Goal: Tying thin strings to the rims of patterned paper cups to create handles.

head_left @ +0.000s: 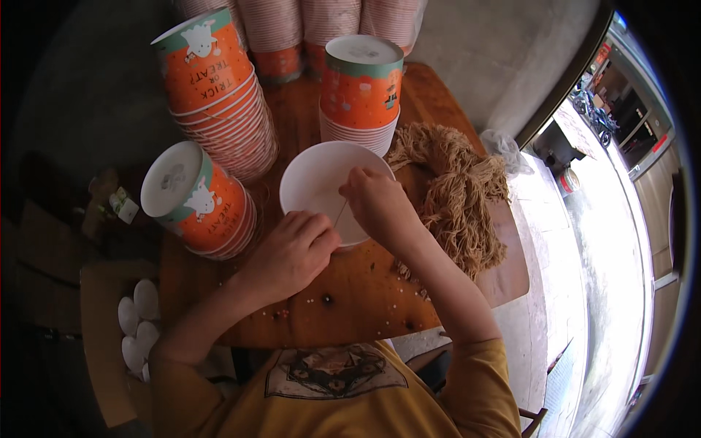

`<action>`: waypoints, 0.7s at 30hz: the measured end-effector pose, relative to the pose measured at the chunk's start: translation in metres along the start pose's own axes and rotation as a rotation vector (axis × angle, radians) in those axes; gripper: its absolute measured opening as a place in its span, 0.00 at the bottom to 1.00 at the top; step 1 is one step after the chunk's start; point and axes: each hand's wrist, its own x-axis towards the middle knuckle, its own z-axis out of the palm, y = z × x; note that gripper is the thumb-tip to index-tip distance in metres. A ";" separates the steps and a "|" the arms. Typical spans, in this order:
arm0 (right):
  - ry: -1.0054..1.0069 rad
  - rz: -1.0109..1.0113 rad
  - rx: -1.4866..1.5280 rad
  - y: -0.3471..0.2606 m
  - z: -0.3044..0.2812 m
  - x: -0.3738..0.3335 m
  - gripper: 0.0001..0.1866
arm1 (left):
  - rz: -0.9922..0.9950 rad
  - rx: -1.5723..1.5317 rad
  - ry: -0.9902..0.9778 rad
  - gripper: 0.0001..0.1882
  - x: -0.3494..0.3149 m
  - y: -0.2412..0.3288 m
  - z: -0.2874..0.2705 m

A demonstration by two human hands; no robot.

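A white paper bucket (310,169) stands on the table with its open mouth facing me. Over its inside, my right hand (376,201) pinches a thin cord (341,212) between thumb and fingertips. The cord runs down from there to the near rim. My left hand (292,248) is closed at that rim, its fingers curled against the bucket's near left side. Whether the left fingers also hold the cord's lower end is hidden. Beside my right forearm lies a bundle of tan cords (460,201), loose and frayed.
Upside-down stacks of orange printed buckets stand at the left (197,197), back left (215,95) and back centre (361,91). Bagged bucket stacks (303,29) line the wall. Small beads (343,299) dot the wooden table (358,314). A carton (109,343) with white discs stands lower left.
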 end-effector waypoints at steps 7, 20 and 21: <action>-0.346 -0.174 -0.145 0.013 0.022 0.034 0.11 | 0.058 -0.108 -0.107 0.09 0.001 -0.005 -0.017; -0.401 -0.186 -0.236 0.012 0.029 0.036 0.13 | 0.287 0.034 -0.156 0.06 0.004 -0.037 -0.025; -0.398 -0.135 -0.235 0.011 0.026 0.037 0.13 | 0.306 0.062 -0.110 0.05 0.003 -0.039 -0.025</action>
